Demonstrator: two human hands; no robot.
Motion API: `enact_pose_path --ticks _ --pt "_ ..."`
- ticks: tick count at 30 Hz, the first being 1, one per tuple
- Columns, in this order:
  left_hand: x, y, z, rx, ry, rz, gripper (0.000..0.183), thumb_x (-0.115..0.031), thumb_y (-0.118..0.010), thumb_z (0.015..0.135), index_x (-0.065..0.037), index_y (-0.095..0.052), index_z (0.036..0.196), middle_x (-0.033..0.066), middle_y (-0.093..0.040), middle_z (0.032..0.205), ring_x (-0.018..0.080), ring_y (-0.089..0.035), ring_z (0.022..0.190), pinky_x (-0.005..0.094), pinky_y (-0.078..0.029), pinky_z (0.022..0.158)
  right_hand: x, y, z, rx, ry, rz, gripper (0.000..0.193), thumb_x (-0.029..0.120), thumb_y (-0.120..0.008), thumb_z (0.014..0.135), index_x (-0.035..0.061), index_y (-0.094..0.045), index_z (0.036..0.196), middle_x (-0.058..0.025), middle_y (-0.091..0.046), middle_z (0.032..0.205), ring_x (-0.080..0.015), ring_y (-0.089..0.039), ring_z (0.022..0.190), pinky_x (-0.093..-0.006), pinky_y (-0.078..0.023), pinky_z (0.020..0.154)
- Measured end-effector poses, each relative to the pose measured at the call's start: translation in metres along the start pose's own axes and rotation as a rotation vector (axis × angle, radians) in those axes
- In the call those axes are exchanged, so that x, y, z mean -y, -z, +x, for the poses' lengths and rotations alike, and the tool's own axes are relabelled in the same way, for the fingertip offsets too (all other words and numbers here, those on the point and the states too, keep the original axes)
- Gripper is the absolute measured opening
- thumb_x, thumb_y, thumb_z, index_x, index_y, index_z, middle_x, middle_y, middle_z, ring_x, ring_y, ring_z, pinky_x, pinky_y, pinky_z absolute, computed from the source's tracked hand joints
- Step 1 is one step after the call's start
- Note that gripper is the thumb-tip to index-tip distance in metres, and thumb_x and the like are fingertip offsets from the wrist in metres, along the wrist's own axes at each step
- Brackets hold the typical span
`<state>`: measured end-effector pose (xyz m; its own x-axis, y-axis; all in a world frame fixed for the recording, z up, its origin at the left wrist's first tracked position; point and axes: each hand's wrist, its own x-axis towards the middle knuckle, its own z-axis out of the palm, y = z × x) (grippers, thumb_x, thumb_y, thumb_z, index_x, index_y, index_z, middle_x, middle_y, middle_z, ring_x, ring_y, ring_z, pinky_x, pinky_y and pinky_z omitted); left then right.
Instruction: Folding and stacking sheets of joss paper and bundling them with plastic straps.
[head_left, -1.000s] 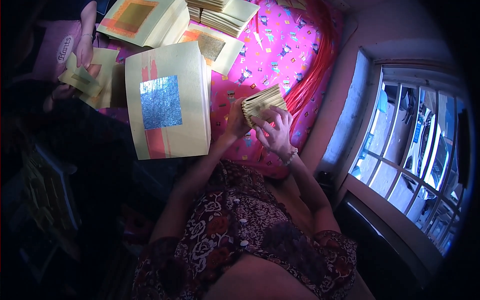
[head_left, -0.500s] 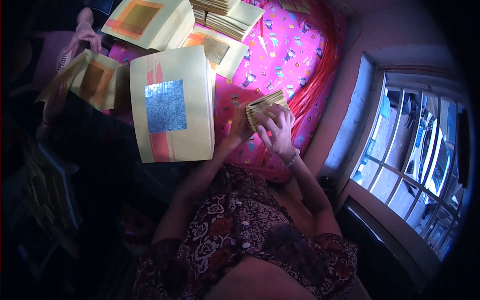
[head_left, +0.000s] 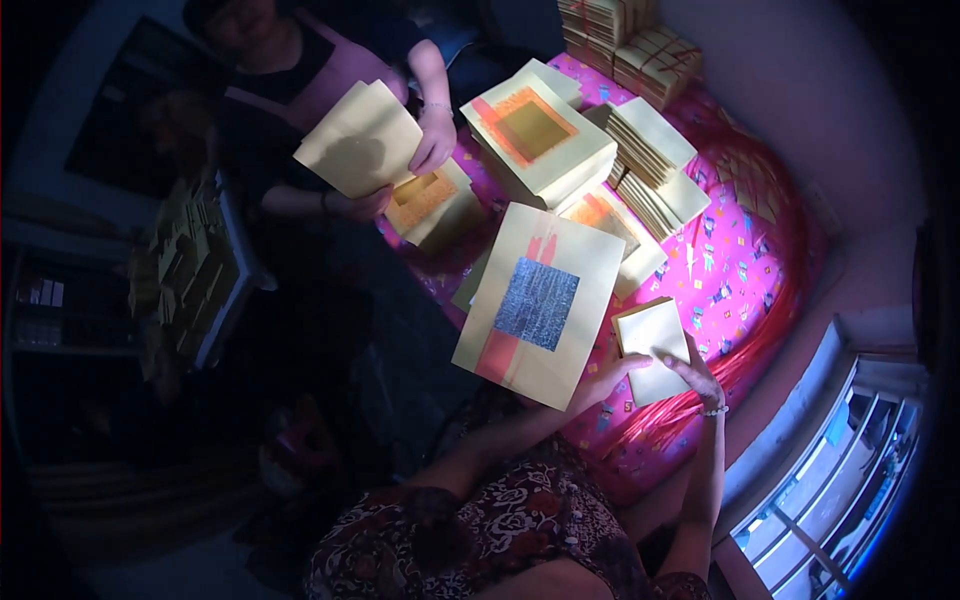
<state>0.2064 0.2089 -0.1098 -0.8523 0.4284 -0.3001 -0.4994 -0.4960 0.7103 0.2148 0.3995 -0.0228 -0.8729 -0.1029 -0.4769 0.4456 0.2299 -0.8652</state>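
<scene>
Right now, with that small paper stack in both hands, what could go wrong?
The small paper stack might slide apart if the left hand or right hand loosens. The left forearm passes close to the large silver-square stack and could nudge its corner. The red strands beside the right hand might snag.

Packet point(head_left: 652, 340) right of paper stack point(head_left: 537, 305); strands point(head_left: 755, 362) farther right; bundles point(head_left: 657, 65) behind.

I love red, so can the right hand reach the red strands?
Probably yes: the red strands lie close beside the right hand with nothing seen between, though that hand holds the paper stack.
</scene>
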Motion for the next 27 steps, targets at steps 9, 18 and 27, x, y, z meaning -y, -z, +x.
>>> enact_pose_path --ticks 9,18,27 --pt "0.023 0.000 0.017 0.003 0.138 0.029 0.082 -0.020 -0.076 0.081 0.000 -0.026 0.143 0.0165 -0.054 0.126 0.0229 -0.053 0.119 0.0380 -0.044 0.098 -0.026 0.026 0.019 -0.053 -0.090 -0.047 0.081 0.039 -0.084 0.074 -0.0040 -0.046 0.132 -0.0192 -0.064 0.117 -0.0260 -0.061 0.109 -0.0374 -0.048 0.096" --pt "-0.088 -0.046 -0.127 0.819 0.211 0.378 0.052 -0.022 -0.062 0.096 -0.003 -0.042 0.140 0.0127 -0.060 0.125 0.0199 -0.058 0.116 0.0325 -0.049 0.094 -0.065 0.051 0.020 -0.201 -0.031 0.217 0.076 0.039 -0.081 0.077 -0.0053 -0.049 0.131 -0.0125 -0.063 0.116 -0.0206 -0.060 0.107 -0.0333 -0.047 0.094" --pt "-0.276 -0.005 -0.181 -0.096 -1.111 1.054 0.025 -0.003 -0.076 0.070 -0.007 -0.065 0.092 0.0096 -0.063 0.089 0.0227 -0.063 0.080 0.0321 -0.051 0.070 -0.080 0.051 0.021 -0.315 -0.003 0.274 0.076 0.039 -0.081 0.078 -0.0049 -0.048 0.130 -0.0149 -0.063 0.117 -0.0228 -0.060 0.108 -0.0337 -0.049 0.091"
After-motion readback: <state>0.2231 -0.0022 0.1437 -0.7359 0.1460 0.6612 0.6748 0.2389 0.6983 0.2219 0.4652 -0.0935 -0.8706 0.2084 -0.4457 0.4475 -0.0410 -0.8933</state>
